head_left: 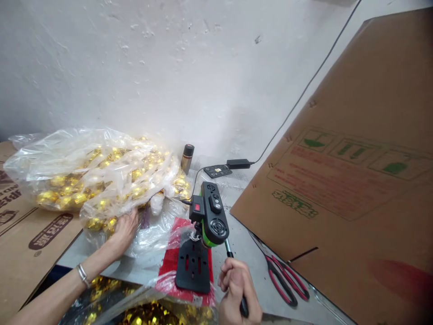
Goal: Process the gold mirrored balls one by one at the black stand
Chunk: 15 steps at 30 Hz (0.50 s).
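My right hand is wrapped round the black-gripped lever handle of a small black and green bench machine. This machine has a red switch and stands on a black slotted base plate. To its left, my left hand, with a bracelet at the wrist, reaches to the edge of a clear plastic bag full of shiny gold faceted balls. Its fingertips are hidden at the bag, so whether they grip a ball cannot be seen. Under the base plate lies red plastic.
Red-handled pliers or shears lie right of the machine, beside a large cardboard box. A dark-capped can and a black power adapter with a cable stand near the wall. More gold balls sit in plastic at the front.
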{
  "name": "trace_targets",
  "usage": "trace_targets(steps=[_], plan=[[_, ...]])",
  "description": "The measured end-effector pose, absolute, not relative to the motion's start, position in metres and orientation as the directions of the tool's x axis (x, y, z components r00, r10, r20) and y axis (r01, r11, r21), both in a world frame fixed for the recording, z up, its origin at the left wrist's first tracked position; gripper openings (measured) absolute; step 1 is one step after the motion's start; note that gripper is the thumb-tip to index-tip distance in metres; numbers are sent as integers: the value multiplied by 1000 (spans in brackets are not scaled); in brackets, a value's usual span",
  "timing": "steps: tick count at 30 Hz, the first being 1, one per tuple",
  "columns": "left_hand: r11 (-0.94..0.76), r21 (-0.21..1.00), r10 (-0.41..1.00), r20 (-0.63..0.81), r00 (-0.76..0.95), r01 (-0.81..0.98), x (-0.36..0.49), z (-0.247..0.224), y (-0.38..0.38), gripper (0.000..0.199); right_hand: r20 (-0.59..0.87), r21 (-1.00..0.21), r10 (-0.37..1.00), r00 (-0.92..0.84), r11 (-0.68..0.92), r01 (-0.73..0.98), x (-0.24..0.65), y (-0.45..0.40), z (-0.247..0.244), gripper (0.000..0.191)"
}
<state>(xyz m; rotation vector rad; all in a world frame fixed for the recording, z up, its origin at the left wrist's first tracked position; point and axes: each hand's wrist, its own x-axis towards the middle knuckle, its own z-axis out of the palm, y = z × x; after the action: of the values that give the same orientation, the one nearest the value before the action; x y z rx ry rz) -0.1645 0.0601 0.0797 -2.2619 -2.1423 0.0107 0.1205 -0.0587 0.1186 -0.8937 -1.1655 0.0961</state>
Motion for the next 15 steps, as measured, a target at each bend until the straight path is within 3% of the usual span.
trace_targets(steps=[7,13,15], plan=[[-147,-39,988,-55,145,988,-154,91,51,33,702,-705,547,455,621,341,119,-62,116,31],[-414,-47,909,25,415,909,-138,90,42,24,677,-731,578,455,596,332,119,-64,120,30],[-412,-35,911,18,412,911,-139,89,44,26,683,-726,572,454,599,337,118,-64,123,31]])
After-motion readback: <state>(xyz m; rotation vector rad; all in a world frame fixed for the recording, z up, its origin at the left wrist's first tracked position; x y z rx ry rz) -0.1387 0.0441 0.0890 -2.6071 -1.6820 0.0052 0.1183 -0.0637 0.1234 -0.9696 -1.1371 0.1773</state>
